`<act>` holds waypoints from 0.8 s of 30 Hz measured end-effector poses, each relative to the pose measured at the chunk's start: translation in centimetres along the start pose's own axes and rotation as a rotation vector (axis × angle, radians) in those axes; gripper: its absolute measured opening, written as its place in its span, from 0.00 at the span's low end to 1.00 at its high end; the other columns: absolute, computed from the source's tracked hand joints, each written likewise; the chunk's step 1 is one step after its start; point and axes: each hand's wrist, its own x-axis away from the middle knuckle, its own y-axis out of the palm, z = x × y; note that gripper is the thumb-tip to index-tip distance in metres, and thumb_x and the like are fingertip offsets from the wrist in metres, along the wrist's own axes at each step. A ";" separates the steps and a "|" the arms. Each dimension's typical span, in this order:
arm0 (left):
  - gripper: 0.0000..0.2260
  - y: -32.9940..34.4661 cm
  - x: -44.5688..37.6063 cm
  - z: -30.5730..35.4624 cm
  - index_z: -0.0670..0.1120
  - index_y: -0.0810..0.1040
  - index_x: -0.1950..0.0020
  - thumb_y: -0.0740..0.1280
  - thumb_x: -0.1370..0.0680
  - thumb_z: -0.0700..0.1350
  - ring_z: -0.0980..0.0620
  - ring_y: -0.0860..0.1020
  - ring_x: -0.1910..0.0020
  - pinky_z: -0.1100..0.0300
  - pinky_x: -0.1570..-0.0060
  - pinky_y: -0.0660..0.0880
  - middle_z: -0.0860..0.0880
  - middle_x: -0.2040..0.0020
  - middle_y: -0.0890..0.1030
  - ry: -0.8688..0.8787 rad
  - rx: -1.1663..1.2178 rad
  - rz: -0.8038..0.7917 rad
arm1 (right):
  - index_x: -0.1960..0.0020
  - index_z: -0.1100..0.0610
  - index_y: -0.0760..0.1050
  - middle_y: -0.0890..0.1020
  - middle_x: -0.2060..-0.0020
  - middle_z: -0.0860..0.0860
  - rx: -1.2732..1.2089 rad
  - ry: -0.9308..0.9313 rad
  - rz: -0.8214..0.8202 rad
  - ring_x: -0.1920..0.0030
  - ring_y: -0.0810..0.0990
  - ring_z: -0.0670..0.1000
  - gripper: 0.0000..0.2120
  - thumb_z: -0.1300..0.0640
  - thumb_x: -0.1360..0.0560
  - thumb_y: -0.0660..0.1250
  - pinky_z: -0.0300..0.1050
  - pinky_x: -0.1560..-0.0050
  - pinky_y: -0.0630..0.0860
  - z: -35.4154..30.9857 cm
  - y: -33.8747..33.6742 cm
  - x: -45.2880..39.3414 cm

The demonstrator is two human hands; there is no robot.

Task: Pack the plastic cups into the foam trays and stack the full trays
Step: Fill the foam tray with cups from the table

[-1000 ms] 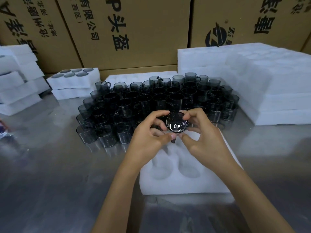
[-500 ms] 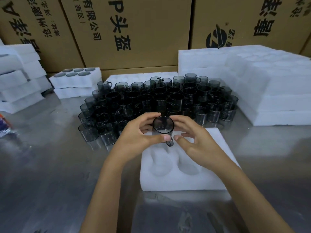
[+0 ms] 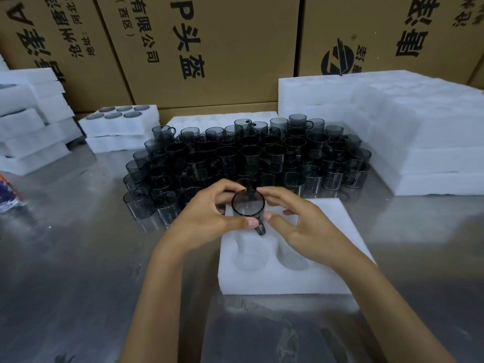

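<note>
A dark smoky transparent plastic cup with a handle pointing down toward me is held just above the far-left part of a white foam tray. My left hand pinches it between thumb and forefinger. My right hand holds its right side with forefinger and thumb. The tray's near pockets look empty; the far ones are hidden by my hands. A dense crowd of several similar cups stands right behind the tray.
A filled foam tray lies on another at the back left. Foam tray stacks stand at far left, and a tall stack of foam trays at right. Cardboard boxes wall the back. The table is shiny metal.
Both hands have carried the cup a little left and down, closer to the foam tray's far-left part. The cup has turned slightly in my fingers.
</note>
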 end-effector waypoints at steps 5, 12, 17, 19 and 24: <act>0.14 -0.2 0.2 -0.2 0.58 0.81 0.42 0.75 0.27 0.55 0.66 0.80 0.48 0.64 0.48 0.73 0.62 0.47 0.84 -0.025 0.035 -0.015 | 0.29 0.40 0.70 0.76 0.36 0.35 0.103 0.017 0.015 0.32 0.68 0.35 0.21 0.51 0.20 0.67 0.34 0.33 0.65 0.2 0.2 0.0; 0.14 0.4 -0.3 -0.9 0.61 0.77 0.42 0.73 0.24 0.47 0.57 0.73 0.54 0.69 0.52 0.69 0.53 0.48 0.72 -0.074 -0.158 0.070 | 0.23 0.49 0.67 0.70 0.27 0.41 0.382 -0.026 -0.028 0.26 0.56 0.40 0.22 0.55 0.17 0.61 0.23 0.32 0.49 0.1 0.6 0.0; 0.16 1.0 -0.7 -1.4 0.61 0.77 0.41 0.74 0.25 0.47 0.57 0.72 0.58 0.63 0.52 0.69 0.55 0.50 0.69 -0.110 -0.169 0.068 | 0.22 0.46 0.65 0.62 0.22 0.44 0.607 -0.018 -0.030 0.21 0.50 0.45 0.22 0.52 0.16 0.54 0.42 0.26 0.44 0.2 0.8 0.1; 0.15 1.2 -0.9 -1.4 0.60 0.78 0.41 0.74 0.24 0.45 0.57 0.71 0.60 0.64 0.54 0.69 0.54 0.52 0.71 -0.051 -0.199 0.134 | 0.23 0.43 0.65 0.61 0.21 0.43 0.625 -0.005 -0.019 0.21 0.48 0.44 0.22 0.51 0.16 0.54 0.44 0.27 0.41 0.2 0.9 0.0; 0.14 1.2 -1.2 -1.8 0.48 0.79 0.39 0.66 0.22 0.37 0.50 0.72 0.43 0.57 0.41 0.71 0.48 0.44 0.73 0.060 -0.294 0.777 | 0.23 0.42 0.65 0.62 0.22 0.41 0.558 0.005 -0.022 0.22 0.52 0.43 0.21 0.51 0.16 0.54 0.38 0.28 0.40 0.1 0.7 0.2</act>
